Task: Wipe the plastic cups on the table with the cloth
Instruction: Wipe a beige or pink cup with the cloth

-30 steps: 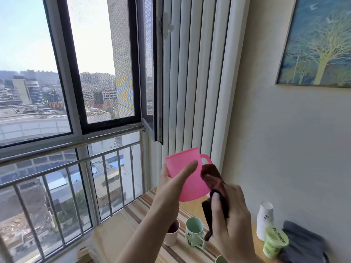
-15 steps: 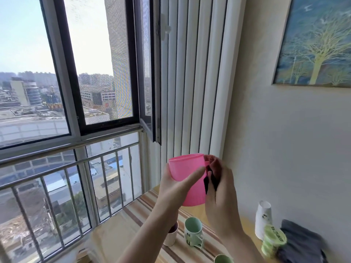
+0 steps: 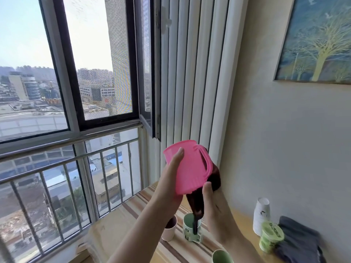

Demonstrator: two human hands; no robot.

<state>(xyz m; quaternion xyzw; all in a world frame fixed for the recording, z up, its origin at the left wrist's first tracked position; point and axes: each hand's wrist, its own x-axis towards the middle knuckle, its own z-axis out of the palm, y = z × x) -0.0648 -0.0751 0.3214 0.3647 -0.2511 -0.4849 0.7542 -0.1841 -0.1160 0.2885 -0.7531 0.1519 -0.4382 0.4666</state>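
Note:
A pink plastic cup (image 3: 188, 166) with a handle is held up in the air, tilted, its handle turned toward me. My left hand (image 3: 170, 179) grips its left side, thumb on the rim. My right hand (image 3: 214, 202) holds a dark maroon cloth (image 3: 213, 177) against the cup's right and lower side; a strip of the cloth hangs down below the cup. On the striped table (image 3: 133, 217) below stand a white cup (image 3: 170, 227) with a dark inside and a pale green mug (image 3: 190, 229).
Another green cup rim (image 3: 221, 256) shows at the bottom edge. A white paper cup stack (image 3: 262, 215), a green lidded cup (image 3: 271, 237) and a folded grey cloth (image 3: 300, 242) lie at the right by the wall. A window with a railing (image 3: 76, 158) is to the left.
The pink cup has been turned so its handle faces me and its base tips down. My right hand with the cloth slid from the handle side to beneath and behind the cup.

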